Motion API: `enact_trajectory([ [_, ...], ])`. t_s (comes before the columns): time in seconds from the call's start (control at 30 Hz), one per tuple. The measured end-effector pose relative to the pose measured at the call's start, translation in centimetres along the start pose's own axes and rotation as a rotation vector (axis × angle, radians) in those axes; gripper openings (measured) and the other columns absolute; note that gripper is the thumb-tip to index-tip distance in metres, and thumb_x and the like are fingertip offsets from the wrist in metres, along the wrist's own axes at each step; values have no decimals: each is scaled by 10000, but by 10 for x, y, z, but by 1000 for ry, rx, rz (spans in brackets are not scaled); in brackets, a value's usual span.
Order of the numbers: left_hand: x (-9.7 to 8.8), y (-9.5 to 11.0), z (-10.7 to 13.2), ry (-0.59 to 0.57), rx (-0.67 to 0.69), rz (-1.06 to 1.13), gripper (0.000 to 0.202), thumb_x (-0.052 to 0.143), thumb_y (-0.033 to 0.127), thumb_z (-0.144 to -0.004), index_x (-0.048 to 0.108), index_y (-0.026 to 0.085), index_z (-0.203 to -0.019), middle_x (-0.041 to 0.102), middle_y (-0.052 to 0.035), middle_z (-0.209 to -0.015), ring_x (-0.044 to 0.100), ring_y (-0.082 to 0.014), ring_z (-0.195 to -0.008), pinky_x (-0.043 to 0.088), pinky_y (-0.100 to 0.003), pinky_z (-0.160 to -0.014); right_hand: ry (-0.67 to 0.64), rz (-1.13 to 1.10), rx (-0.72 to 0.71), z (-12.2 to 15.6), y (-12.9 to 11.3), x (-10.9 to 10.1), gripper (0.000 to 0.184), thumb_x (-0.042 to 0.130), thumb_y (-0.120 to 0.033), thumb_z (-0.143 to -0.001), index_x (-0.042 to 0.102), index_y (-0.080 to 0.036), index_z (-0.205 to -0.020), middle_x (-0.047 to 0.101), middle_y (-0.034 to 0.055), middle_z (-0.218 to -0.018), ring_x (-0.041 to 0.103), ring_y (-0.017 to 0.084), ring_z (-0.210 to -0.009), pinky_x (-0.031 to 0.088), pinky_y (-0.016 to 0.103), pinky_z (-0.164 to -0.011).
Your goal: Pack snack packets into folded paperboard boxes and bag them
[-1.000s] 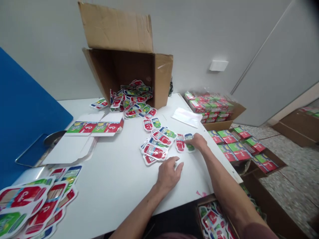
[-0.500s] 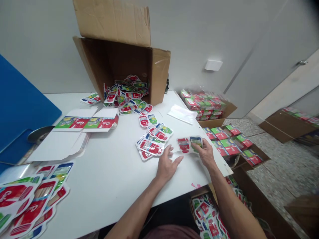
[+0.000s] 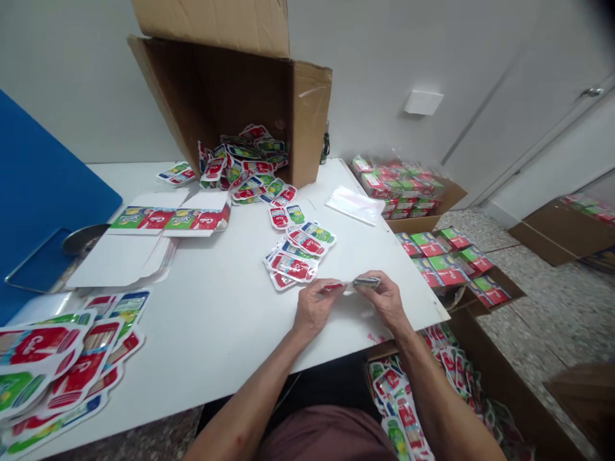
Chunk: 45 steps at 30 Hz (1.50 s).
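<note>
My left hand and my right hand hold a printed red-and-green plastic-backed card between them, just above the white table. The card is bent or folded edge-on, so its print is mostly hidden. Just left of my left hand lies a loose heap of similar red-and-green cards. Neither hand touches that heap.
A tipped cardboard box spills cards at the table's back. A blue board stands left, with a flat printed sheet and large cards nearby. Filled boxes sit on the floor right; another lies below the table edge.
My left hand has come off the table and joined my right on the card. The card has been lifted and bent, now showing edge-on, and the view has tilted slightly.
</note>
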<state>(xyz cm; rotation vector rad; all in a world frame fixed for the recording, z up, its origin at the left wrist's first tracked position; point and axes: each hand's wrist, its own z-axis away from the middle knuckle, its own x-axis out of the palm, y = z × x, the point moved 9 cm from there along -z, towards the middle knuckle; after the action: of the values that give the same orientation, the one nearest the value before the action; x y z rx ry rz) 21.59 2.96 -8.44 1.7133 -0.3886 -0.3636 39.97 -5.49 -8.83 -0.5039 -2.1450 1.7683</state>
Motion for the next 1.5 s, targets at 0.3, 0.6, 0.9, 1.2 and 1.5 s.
enact_trajectory([
  [0.3, -32, 18, 42, 97, -20, -75, 254, 799, 400, -870, 838, 224, -1050, 812, -51, -948, 719, -184, -823, 540, -257, -724, -24, 195, 150, 15, 0, 18, 313, 856, -452, -758, 813, -215, -959, 811, 79, -967, 757, 302, -890, 640, 431, -826],
  [0.6, -102, 26, 70, 142, -145, 90, 300, 723, 358, -928, 789, 184, -1164, 814, -74, -1116, 755, -235, -1009, 582, -321, -931, -308, 79, 243, 15, -5, 129, 373, 812, -521, -807, 810, -175, -949, 808, 79, -913, 739, 256, -803, 604, 353, -740],
  [0.9, -184, 6, 85, 388, -185, -114, 232, 780, 403, -869, 788, 175, -832, 795, -30, -769, 738, -219, -712, 603, -287, -665, -266, 540, -30, -128, -34, 142, 407, 507, -486, -1020, 752, -172, -1109, 787, 84, -1005, 728, 220, -912, 575, 333, -843],
  [1.2, -230, 51, 110, 588, -88, -299, 201, 766, 367, -883, 770, 178, -815, 755, -28, -736, 717, -198, -684, 590, -255, -634, -171, 1179, 144, -321, 21, 161, 430, 722, -63, -729, 724, -34, -1158, 720, 282, -1170, 673, 363, -1164, 514, 387, -952],
  [1.5, -237, 56, 126, 664, 89, -400, 125, 752, 198, -907, 815, 218, -1013, 800, -60, -950, 754, -195, -869, 610, -296, -809, -297, 1252, 109, -341, 49, 180, 363, 721, -93, -768, 752, -84, -1129, 752, 228, -1068, 703, 362, -1102, 523, 421, -923],
])
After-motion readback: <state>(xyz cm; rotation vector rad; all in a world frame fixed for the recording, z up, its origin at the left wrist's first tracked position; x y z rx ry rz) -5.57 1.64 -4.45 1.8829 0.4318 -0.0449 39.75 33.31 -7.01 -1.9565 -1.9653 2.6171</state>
